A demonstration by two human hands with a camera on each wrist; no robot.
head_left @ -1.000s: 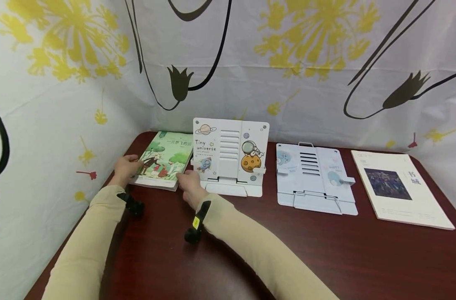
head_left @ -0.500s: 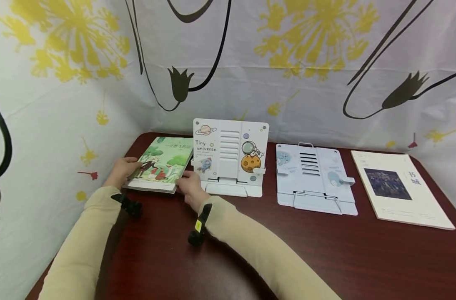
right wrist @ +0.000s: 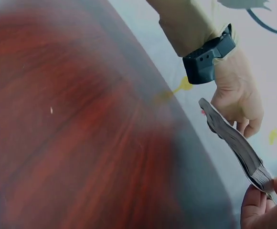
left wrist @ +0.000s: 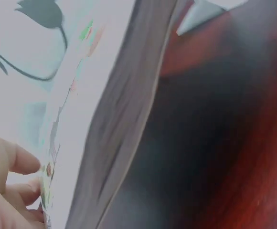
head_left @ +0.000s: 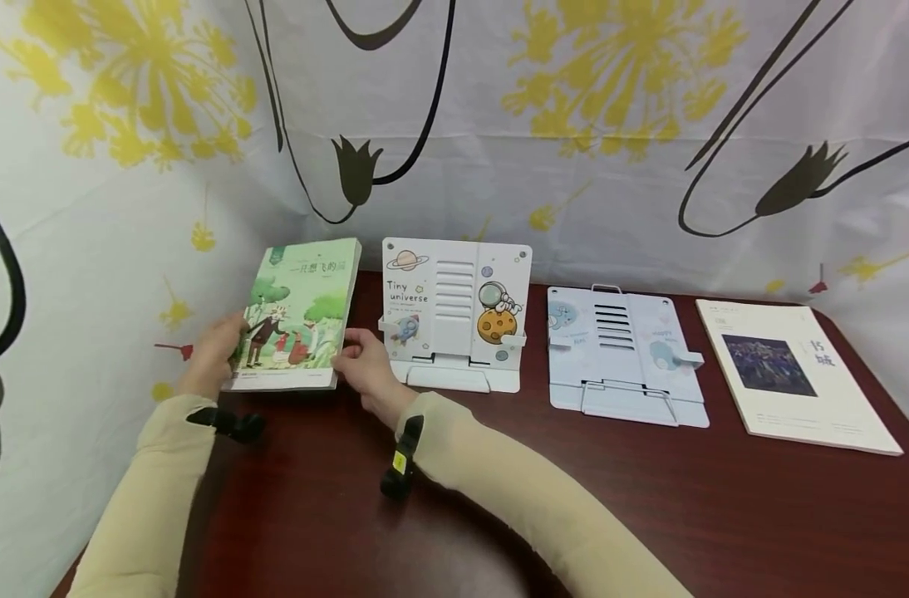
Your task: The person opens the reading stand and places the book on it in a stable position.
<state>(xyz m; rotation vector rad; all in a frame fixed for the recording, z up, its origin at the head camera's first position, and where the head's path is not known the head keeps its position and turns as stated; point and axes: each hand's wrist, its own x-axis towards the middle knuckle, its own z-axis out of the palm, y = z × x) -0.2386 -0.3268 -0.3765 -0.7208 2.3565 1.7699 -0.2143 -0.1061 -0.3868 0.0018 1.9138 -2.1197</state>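
Note:
A thick green picture-cover book (head_left: 297, 311) is tilted up off the dark table in the head view, cover facing me. My left hand (head_left: 213, 353) grips its left edge, and my right hand (head_left: 366, 365) pinches its lower right edge between thumb and fingers. The right wrist view shows the page edges of the book (right wrist: 239, 145) with the left hand (right wrist: 239, 100) at the far side and the right hand (right wrist: 270, 205) at the near corner. In the left wrist view, the left hand (left wrist: 9, 186) touches the side of the book (left wrist: 112, 114).
Just right of the book stands a white "Tiny universe" book stand (head_left: 454, 311). A second, blue-patterned stand (head_left: 622, 357) leans low beside it. Farther right lies a cream book (head_left: 794, 374). Patterned curtain (head_left: 454, 124) borders the wooden table (head_left: 439, 531) at back and left.
Both hands have lifted the green book and tipped it up from lying nearly flat, shifting it slightly left. The stands and the cream book have stayed put.

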